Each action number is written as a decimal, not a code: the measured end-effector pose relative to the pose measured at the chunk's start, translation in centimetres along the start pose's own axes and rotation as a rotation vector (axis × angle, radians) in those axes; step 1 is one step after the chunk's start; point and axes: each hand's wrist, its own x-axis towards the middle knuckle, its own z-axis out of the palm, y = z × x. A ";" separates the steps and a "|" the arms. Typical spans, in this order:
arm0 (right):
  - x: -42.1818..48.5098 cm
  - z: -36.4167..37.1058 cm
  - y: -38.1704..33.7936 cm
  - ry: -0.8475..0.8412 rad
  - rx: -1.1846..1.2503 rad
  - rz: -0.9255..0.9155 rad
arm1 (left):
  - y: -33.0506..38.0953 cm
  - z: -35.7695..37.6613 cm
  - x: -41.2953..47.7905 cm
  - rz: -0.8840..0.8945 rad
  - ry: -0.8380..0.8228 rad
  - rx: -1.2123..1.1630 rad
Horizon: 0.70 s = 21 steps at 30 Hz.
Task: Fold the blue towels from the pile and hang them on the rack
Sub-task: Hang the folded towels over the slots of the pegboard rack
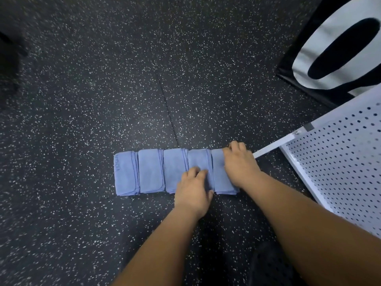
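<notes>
"At the far left of the floor, what's on your screen?"

"Dark rubber floor [82, 124] with white flecks, and a black blur in the top corner that I can't make out. A seam [169, 112] runs down the middle toward the towels."

"Where are the towels?"

"I count five blue ones, folded, lying on the floor side by side in a row of towels [150, 172] with their edges touching. The leftmost towel [125, 174] has lettering along its left edge, too small for me to read."

"And the hands?"

"Both come in from the bottom on bare arms. The left hand [192, 189] lies on the near end of the fourth towel [199, 162], partly over the third towel [175, 168]. Its fingers [201, 174] are bent and pressed together on top of the cloth, thumb at the near edge. I can't tell whether that's a pinch or just pressure. The right hand [240, 164] covers the fifth towel [218, 178] at the right end of the row. Its fingers [235, 145] are curled over that towel's far edge, gripping it."

"The rack?"

"White and perforated. The rack [340, 162] stands just to the right of the row, and one thin white bar [274, 146] of it ends just beside the right hand. Beyond it, top right, is a black panel [288, 65] with a big white shape on it."
</notes>
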 end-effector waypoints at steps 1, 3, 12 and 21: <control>-0.1 0.0 -0.1 0.012 0.013 -0.003 | 0.0 0.0 -0.1 -0.001 -0.007 0.001; -0.4 -0.4 -0.2 0.006 0.059 -0.011 | 0.2 -0.1 -0.2 -0.001 -0.014 0.001; -4.8 -2.7 0.7 0.005 0.400 0.027 | 1.7 -1.6 -1.3 -0.017 -0.017 -0.022; -12.4 -6.6 0.9 0.123 0.747 0.122 | 3.9 -5.9 -6.1 0.142 0.067 -0.129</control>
